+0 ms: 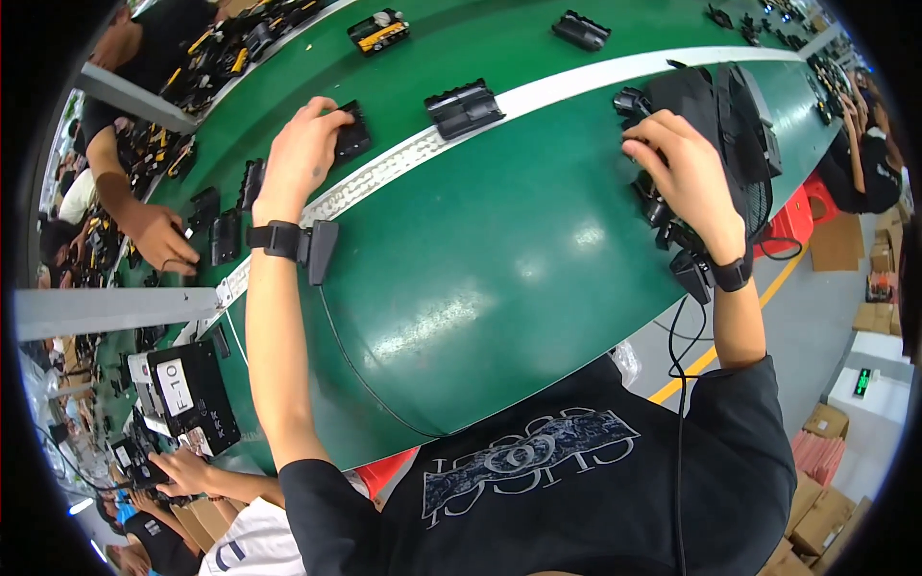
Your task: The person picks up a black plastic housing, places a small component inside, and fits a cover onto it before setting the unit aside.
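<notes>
My left hand (303, 154) reaches over the green belt and grips a black plastic part (351, 132) lying beside the white strip (567, 82). My right hand (682, 173) rests on a cluster of small black parts (663, 211) at the right edge of the green table (499, 269), next to a black fan (740, 125). Both wrists wear black bands with a small black device; a cable runs from each. Whether the right fingers close on a part is hidden.
More black parts (464, 108) ride the belt, one with yellow (378, 31). Another person's hand (158, 235) works at the left among black parts. Other workers sit at far right and lower left. Cardboard boxes (816, 518) and a red stool (792, 216) stand on the floor.
</notes>
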Action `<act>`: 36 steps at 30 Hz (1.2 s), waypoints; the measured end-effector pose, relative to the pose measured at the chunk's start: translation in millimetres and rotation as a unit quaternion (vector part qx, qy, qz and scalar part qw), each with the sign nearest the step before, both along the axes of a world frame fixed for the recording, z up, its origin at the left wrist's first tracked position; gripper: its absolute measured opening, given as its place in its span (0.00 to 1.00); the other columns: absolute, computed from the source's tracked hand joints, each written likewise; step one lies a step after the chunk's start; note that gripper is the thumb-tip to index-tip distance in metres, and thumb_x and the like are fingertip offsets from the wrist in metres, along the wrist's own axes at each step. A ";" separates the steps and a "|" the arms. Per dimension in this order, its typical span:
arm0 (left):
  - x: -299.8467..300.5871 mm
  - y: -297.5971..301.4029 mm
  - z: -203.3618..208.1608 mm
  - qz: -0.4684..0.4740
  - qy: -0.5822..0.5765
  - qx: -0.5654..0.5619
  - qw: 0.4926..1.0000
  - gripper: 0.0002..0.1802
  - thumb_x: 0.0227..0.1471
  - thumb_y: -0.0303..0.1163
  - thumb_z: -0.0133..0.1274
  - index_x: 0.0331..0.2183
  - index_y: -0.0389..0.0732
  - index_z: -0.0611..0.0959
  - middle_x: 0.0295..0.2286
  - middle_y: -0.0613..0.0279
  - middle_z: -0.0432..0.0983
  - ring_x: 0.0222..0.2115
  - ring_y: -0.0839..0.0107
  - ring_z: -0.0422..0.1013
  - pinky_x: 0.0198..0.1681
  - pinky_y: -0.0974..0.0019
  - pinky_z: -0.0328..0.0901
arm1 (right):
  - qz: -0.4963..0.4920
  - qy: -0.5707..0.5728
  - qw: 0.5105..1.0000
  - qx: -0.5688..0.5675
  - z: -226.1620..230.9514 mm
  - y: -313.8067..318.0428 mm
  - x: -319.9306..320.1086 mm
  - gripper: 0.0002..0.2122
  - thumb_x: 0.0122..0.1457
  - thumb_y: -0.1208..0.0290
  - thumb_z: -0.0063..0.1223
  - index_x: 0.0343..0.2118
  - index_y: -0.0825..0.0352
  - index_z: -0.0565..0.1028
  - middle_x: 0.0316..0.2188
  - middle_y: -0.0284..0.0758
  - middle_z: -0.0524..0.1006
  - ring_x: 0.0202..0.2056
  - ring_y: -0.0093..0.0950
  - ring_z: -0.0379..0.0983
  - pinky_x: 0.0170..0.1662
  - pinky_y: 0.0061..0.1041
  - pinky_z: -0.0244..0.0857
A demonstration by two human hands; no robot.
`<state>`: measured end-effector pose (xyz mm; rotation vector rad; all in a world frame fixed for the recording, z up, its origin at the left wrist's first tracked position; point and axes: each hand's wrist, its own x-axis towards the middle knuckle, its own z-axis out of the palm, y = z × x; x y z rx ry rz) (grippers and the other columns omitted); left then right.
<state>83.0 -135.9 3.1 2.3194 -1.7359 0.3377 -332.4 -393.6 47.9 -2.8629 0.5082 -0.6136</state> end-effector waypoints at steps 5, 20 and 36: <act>-1.5 0.8 13.4 -0.005 0.119 0.056 0.991 0.08 0.57 0.24 0.59 0.40 0.40 0.86 0.46 0.57 0.76 0.45 0.50 0.76 0.47 0.54 0.72 | -0.022 -0.082 0.994 0.066 -6.6 16.1 -50.4 0.06 0.64 0.78 0.59 0.43 0.69 0.82 0.41 0.37 0.80 0.43 0.37 0.77 0.47 0.34 0.71; -144.3 22.4 12.0 -0.036 0.174 -0.091 0.980 0.09 0.50 0.30 0.70 0.34 0.39 0.87 0.33 0.60 0.71 0.32 0.61 0.73 0.36 0.57 0.70 | -0.038 -0.102 0.985 0.132 -55.1 42.8 -24.5 0.05 0.61 0.78 0.64 0.37 0.67 0.78 0.37 0.36 0.82 0.44 0.35 0.79 0.47 0.30 0.69; -196.5 30.0 -1.0 -0.107 0.216 -0.112 0.964 0.15 0.51 0.36 0.71 0.38 0.40 0.87 0.35 0.63 0.76 0.34 0.60 0.73 0.39 0.57 0.70 | 0.215 0.058 0.962 0.158 -30.5 59.7 48.8 0.06 0.64 0.79 0.59 0.42 0.68 0.76 0.37 0.39 0.76 0.39 0.40 0.77 0.41 0.37 0.71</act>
